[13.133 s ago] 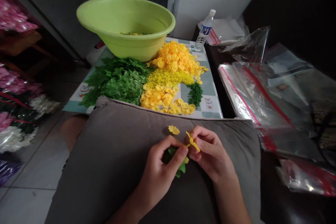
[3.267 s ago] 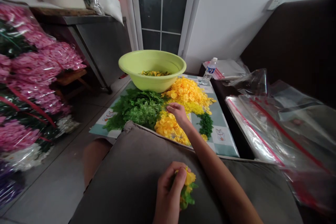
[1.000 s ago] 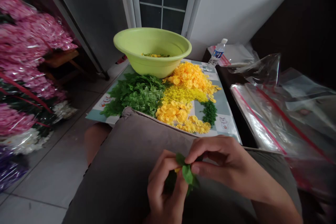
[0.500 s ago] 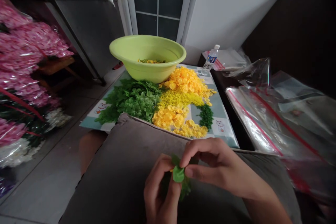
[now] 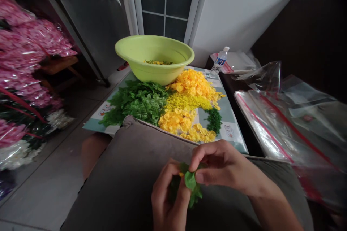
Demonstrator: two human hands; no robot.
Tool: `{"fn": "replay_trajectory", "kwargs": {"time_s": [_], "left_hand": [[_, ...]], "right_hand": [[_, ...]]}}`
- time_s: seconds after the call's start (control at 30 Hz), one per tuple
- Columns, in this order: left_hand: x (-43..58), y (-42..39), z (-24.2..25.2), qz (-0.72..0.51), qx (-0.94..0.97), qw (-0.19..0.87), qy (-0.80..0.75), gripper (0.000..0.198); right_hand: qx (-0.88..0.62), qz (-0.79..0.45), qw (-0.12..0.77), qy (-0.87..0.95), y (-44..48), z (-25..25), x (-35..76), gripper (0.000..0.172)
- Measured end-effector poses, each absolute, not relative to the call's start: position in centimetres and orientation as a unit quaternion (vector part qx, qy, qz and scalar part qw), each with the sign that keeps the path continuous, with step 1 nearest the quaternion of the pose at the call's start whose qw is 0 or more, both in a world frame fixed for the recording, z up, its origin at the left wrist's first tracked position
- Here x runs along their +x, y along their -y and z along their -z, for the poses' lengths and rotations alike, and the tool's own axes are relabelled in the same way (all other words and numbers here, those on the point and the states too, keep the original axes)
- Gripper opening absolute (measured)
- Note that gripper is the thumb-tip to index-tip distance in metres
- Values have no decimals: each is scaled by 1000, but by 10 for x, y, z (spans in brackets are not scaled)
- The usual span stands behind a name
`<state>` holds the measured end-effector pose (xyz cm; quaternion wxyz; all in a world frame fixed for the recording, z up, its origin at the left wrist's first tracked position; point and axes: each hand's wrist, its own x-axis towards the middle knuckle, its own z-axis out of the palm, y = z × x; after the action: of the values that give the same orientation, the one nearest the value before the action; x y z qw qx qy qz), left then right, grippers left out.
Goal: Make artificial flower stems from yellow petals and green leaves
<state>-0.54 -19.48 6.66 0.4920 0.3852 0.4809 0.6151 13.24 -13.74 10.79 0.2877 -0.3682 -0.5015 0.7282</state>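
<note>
Grip clenched on both sides: the left hand [image 5: 169, 196] and right hand [image 5: 222, 166] pinch one piece between them. Working from afar, I log the surface [image 5: 230, 131] and grey cushion [image 5: 114, 184] first. Most stock looks unused: green leaf heap [image 5: 138, 104], yellow petal heaps [image 5: 189, 90] and dark green sprig pile [image 5: 214, 121] stand full. Lime-green basin [image 5: 154, 72] holds only a thin layer of mixed pieces [image 5: 158, 62]. Over the cushion, the hands hold a leaf cluster [image 5: 191, 182], a yellow petal [image 5: 181, 174] tucked in.

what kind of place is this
Looks like a small artificial-flower workspace, perhaps at home: piles of loose yellow petals and green leaves, bagged pink flowers at left, clear plastic bags at right.
</note>
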Motion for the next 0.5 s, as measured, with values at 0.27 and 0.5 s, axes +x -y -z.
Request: {"fn": "replay_trajectory", "kwargs": {"time_s": [0.27, 0.5], "left_hand": [[-5, 194, -69, -621, 388, 477, -486, 26], [-3, 193, -69, -633, 394, 482, -461, 24]], "right_hand": [[-341, -742, 330, 473, 136, -107, 133, 15], [-331, -747, 325, 476, 134, -103, 134, 15]]}}
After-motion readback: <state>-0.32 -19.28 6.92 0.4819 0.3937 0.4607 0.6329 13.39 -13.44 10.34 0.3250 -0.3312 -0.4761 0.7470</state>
